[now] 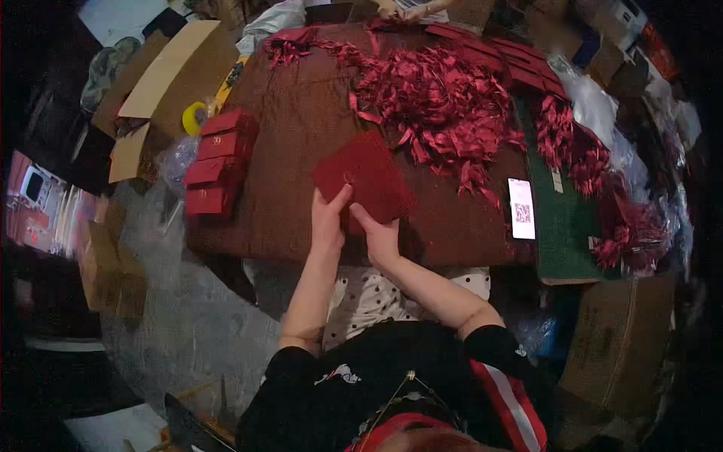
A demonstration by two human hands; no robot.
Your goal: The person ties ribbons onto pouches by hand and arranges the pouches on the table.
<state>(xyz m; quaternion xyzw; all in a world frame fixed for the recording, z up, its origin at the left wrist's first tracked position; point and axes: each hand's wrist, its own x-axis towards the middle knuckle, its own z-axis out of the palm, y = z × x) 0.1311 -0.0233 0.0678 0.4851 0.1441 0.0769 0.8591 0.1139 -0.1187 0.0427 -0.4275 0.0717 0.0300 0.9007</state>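
Over the near part of the brown cloth-covered table, both hands hold a flat dark red packet with a small gold mark on its face. My left hand grips its lower left edge, thumb on top near the mark. My right hand pinches the bottom edge, its thumb on the face and its fingers hidden underneath. To the left, several similar red packets with gold marks lie overlapped at the table's edge. A large heap of red ribbons spreads beyond the held packet.
A phone showing a QR code lies at right, beside a green board. More red packets lie at the far right. Yellow tape and cardboard are at left. Another person's hands are at the far edge.
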